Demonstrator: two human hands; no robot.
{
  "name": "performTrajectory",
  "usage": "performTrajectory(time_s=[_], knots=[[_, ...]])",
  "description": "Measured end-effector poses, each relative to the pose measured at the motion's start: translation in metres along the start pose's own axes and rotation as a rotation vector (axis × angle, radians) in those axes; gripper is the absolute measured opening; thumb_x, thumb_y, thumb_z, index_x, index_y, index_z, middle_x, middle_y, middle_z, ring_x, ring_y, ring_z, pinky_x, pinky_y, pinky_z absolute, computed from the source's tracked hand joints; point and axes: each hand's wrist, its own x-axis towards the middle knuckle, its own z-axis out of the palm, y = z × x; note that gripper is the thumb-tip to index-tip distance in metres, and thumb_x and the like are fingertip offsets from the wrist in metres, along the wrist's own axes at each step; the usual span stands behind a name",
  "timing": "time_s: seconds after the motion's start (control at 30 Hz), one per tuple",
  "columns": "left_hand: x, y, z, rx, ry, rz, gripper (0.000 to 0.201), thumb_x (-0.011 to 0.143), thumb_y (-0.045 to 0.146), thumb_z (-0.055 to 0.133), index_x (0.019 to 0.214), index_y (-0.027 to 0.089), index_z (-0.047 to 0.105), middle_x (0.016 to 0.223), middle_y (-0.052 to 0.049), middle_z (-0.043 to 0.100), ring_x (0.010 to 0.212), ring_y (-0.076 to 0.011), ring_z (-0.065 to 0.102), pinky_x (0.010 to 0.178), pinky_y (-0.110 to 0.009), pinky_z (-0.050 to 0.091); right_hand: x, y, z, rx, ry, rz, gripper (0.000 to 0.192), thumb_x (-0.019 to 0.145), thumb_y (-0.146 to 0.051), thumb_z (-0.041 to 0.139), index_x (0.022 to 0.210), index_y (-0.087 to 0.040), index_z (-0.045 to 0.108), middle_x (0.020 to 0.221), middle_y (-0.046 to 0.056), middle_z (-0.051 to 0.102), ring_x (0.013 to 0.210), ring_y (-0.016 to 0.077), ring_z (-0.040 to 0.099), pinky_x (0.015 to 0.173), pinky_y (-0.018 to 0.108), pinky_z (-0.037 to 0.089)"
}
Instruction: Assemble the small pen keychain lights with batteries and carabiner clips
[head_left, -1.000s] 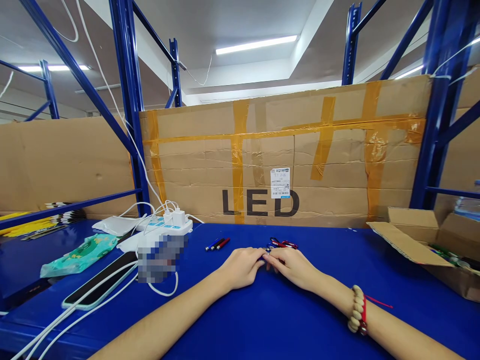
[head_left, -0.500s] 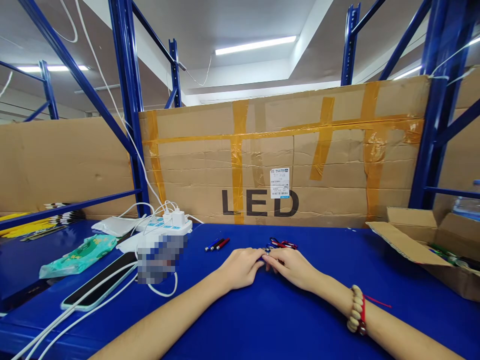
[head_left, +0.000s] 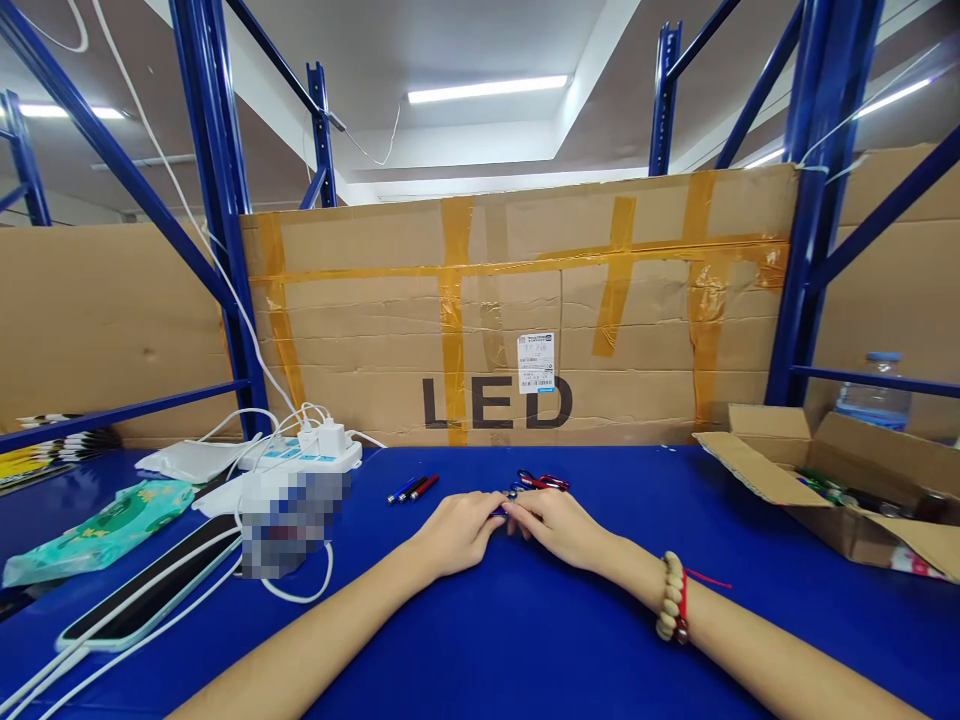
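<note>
My left hand [head_left: 463, 532] and my right hand [head_left: 555, 525] meet at the middle of the blue tabletop [head_left: 480, 640]. Fingers of both are curled together around something small and mostly hidden; a bit of blue and a silvery part show at the fingertips. Just beyond the right hand lie red and dark carabiner-like clips [head_left: 546, 481], partly covered by it. Left of the hands, three slim pen-like sticks [head_left: 412, 488] in blue, black and red lie side by side. A beaded bracelet [head_left: 670, 597] with a red cord circles my right wrist.
At left are a phone [head_left: 150, 590] under white cables, a power strip [head_left: 300, 455] with plugs, and a green packet [head_left: 105, 525]. An open cardboard box [head_left: 847, 535] with small items stands right, a water bottle [head_left: 874, 400] behind it. A large carton [head_left: 360, 340] closes the back.
The view has turned slightly right, so everything sits further left and more of the cardboard box and bottle shows. Both hands keep nearly the same pose together.
</note>
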Motion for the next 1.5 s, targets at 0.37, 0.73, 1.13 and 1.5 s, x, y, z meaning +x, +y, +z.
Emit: performTrajectory(time_s=[0.37,0.73,1.13,1.5], knots=[[0.002,-0.002,0.001,0.022,0.014,-0.013,0.016,0.089,0.014,0.037,0.091,0.019,0.052,0.091,-0.003,0.064,0.084,-0.0184,0.06,0.076,-0.028,0.046,0.001,0.002,0.003,-0.009,0.031,0.006,0.05,0.095,-0.038,0.026,0.071,-0.019,0.065,0.063,0.001,0.063,0.061,0.0137,0.058,0.061,0.023,0.039],[0.001,-0.008,0.002,0.032,0.094,-0.089,0.02,0.093,0.02,0.031,0.1,0.019,0.05,0.093,-0.005,0.065,0.085,-0.0197,0.062,0.073,-0.028,0.047,0.0,0.007,0.0,-0.037,0.35,-0.045,0.028,0.084,-0.046,0.052,0.094,-0.023,0.065,0.08,0.0,0.062,0.052,0.0082,0.051,0.054,0.021,0.04],[-0.001,-0.004,-0.001,-0.068,-0.025,-0.066,0.018,0.094,0.02,0.031,0.098,0.021,0.049,0.09,-0.001,0.063,0.08,-0.0168,0.061,0.069,-0.024,0.043,0.0,0.014,0.002,-0.055,0.434,-0.173,0.034,0.083,-0.05,0.051,0.075,-0.022,0.069,0.077,0.001,0.061,0.054,0.0074,0.054,0.051,0.019,0.037],[-0.004,0.001,0.004,-0.17,-0.05,-0.046,0.019,0.094,0.021,0.03,0.097,0.021,0.049,0.088,-0.001,0.062,0.076,-0.0157,0.06,0.065,-0.022,0.041,0.001,0.015,0.004,0.167,0.368,-0.055,0.02,0.074,-0.04,0.065,0.065,-0.022,0.069,0.07,0.0,0.061,0.06,0.0111,0.053,0.052,0.022,0.038]])
